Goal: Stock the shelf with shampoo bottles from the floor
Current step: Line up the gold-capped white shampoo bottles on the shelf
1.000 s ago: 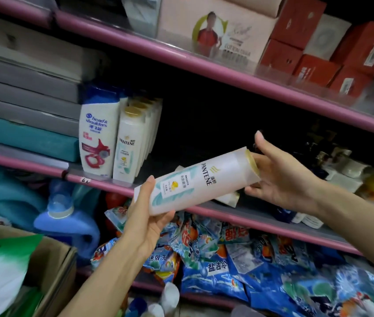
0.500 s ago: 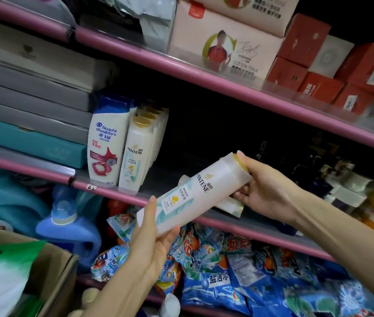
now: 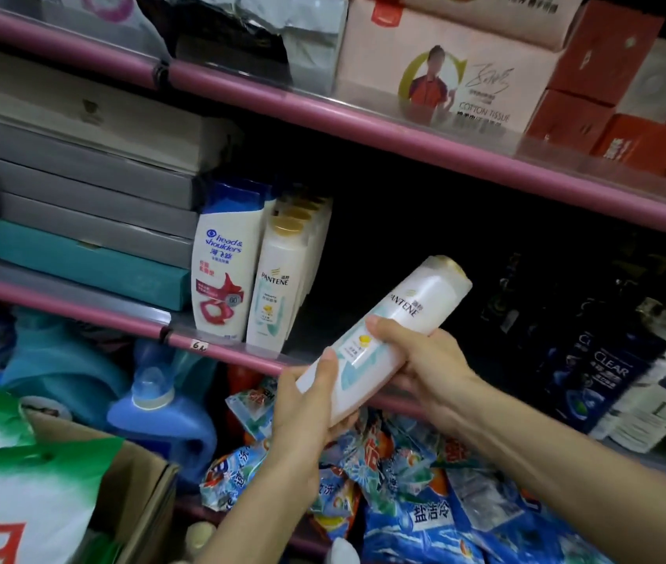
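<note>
Shelf (image 3: 242, 354) far right dark, items there hard to ID. Shelf left: Pantene row (image 3: 278, 287) upright. Both hands, left (image 3: 303, 405) & right (image 3: 425, 360), grip Pantene bottle (image 3: 388, 339), tilted, in front of shelf edge.

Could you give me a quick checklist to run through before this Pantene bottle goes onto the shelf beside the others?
1. Grip secure: ok. The left hand holds the base end and the right hand holds the middle of the Pantene bottle.
2. Cap closed: ok as far as it shows; the gold cap looks seated.
3. Bottle upright for placing: not ok. It is tilted, cap up and to the right.
4. Free spot on the shelf: ok. A dark gap lies right of the standing Pantene row.
5. Label facing front: ok, it faces the camera.
6. Depth of the gap: cannot tell, too dark.
</note>
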The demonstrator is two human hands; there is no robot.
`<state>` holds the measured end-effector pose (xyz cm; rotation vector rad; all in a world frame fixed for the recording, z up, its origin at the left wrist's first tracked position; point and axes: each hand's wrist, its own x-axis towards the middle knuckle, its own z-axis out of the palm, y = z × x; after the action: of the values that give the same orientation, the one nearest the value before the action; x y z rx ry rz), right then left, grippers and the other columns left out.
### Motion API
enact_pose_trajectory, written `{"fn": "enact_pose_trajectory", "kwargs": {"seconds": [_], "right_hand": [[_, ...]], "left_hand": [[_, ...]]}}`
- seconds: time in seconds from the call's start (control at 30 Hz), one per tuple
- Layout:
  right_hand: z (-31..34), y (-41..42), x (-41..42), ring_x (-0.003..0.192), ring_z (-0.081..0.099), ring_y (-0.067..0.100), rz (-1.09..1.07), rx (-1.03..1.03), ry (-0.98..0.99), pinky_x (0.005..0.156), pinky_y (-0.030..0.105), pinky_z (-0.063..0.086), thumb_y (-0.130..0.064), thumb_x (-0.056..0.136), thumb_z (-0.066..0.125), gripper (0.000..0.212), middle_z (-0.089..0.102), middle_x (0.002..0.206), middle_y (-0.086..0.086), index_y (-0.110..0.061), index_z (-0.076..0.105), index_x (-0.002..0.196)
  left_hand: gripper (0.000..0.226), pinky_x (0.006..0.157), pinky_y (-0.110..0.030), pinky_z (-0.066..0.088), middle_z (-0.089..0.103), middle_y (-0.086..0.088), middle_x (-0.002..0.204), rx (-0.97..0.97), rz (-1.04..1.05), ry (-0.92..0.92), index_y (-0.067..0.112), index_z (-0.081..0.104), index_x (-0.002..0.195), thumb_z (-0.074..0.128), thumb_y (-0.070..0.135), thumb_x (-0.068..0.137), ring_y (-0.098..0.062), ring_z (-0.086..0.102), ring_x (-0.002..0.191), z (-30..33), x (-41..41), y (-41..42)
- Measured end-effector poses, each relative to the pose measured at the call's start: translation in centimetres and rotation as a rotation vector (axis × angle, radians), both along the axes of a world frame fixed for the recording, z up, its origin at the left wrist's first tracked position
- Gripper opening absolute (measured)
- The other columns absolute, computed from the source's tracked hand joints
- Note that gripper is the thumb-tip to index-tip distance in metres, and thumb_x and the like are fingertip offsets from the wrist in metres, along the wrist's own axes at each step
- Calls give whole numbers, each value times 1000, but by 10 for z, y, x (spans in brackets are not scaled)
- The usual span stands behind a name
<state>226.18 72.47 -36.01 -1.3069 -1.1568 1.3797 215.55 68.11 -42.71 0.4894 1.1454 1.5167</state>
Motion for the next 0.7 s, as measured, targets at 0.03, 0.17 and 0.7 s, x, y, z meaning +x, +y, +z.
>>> {"fn": "enact_pose_trajectory", "kwargs": {"seconds": [0.03, 0.17, 0.7], "right_hand": [[2, 7, -3, 72, 74, 21, 1, 66, -21, 53, 29, 57, -16, 76, 78, 33, 76, 87, 11, -6, 62, 103], [16, 44, -19, 75, 72, 9, -9, 371, -79, 55, 16, 54, -3, 72, 79, 34, 74, 91, 2, -10, 61, 100], [-31, 153, -50, 104, 61, 23, -95, 506, -432, 85, 33, 50, -16, 66, 86, 63, 60, 112, 4, -14, 44, 111]], "left_hand": [[27, 67, -33, 56, 65, -6, 101, -26, 63, 220, 20, 55, 99, 58, 46, 89, -15, 65, 82, -2, -3, 5], [29, 85, -32, 45, 44, -3, 118, 51, 343, 665, 19, 49, 111, 57, 36, 90, -18, 55, 97, -9, -20, 25], [73, 89, -47, 34, 50, -12, 126, -197, 552, 1150, 12, 47, 126, 80, 37, 67, -33, 41, 116, -32, -39, 64]]}}
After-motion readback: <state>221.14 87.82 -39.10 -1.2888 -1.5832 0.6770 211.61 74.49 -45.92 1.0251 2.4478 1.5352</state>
